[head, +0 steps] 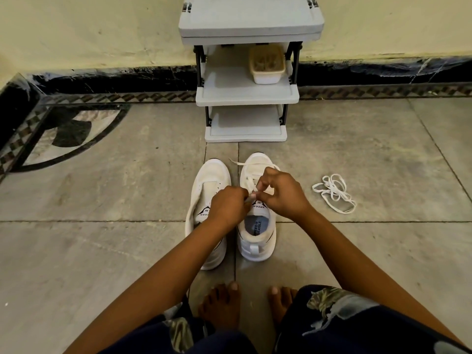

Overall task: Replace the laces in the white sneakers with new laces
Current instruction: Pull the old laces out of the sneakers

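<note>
Lace [249, 180] on the right sneaker [256, 247] is pinched in the curled fingers of the left hand [227, 206] and right hand [283, 192], above the tongue. Nothing pins the shoe, so a hard tug could drag it or pull the lace out. It stands on the floor [127, 187] beside the left sneaker [212, 175]. Both lie lengthwise near to far, toes pointing away toward the shelf [246, 95].

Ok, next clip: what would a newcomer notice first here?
The left hand and right hand meet over the right sneaker at centre, each pinching its lace; the left sneaker beside it shows no lace. A loose lace lies tangled on the floor to the right. Behind, a grey rack with a tub on its middle shelf stands against the wall.
</note>
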{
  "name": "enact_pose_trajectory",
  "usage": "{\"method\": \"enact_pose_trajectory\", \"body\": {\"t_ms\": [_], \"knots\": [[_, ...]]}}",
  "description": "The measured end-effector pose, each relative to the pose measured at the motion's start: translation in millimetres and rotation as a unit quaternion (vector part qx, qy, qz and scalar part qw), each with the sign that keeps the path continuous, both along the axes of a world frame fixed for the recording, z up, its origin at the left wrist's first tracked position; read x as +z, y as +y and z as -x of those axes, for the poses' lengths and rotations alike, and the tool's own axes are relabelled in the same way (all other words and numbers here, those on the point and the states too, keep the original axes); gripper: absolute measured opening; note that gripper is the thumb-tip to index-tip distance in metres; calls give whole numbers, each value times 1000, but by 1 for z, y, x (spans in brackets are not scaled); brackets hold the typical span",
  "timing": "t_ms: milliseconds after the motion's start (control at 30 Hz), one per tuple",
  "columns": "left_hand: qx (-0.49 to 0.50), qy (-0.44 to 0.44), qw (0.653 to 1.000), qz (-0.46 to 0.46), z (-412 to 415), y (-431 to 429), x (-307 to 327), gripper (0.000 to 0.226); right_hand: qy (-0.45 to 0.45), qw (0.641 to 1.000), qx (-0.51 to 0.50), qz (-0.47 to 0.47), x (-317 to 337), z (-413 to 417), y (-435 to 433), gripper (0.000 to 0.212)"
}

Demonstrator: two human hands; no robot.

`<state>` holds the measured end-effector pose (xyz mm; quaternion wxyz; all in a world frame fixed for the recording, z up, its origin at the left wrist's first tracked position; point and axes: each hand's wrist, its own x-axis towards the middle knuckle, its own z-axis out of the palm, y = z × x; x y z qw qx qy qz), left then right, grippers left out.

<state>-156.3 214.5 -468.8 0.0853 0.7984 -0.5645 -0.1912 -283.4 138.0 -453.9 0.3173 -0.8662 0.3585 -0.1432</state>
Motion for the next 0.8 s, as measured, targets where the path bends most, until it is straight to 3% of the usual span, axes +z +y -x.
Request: {"method": "enact_pose_trajectory", "body": {"t_ms": [100, 233, 300, 533, 800], "knots": [[7, 17, 1000, 0, -1, 1, 1, 35, -68, 994, -9, -84, -2, 2, -1, 15], [6, 10, 1000, -8, 1, 1, 1, 27, 63, 996, -70, -9, -23, 18, 8, 44], [11, 15, 1000, -4, 1, 2, 0, 24, 66, 991, -118, 14, -31, 24, 17, 52], [9, 13, 1000, 2, 1, 2, -1, 22, 6, 984, -179, 18, -38, 23, 37, 43], [14, 17, 1000, 10, -1, 3, -4, 23, 47, 983, -153, 92, -39, 16, 41, 26]]}}
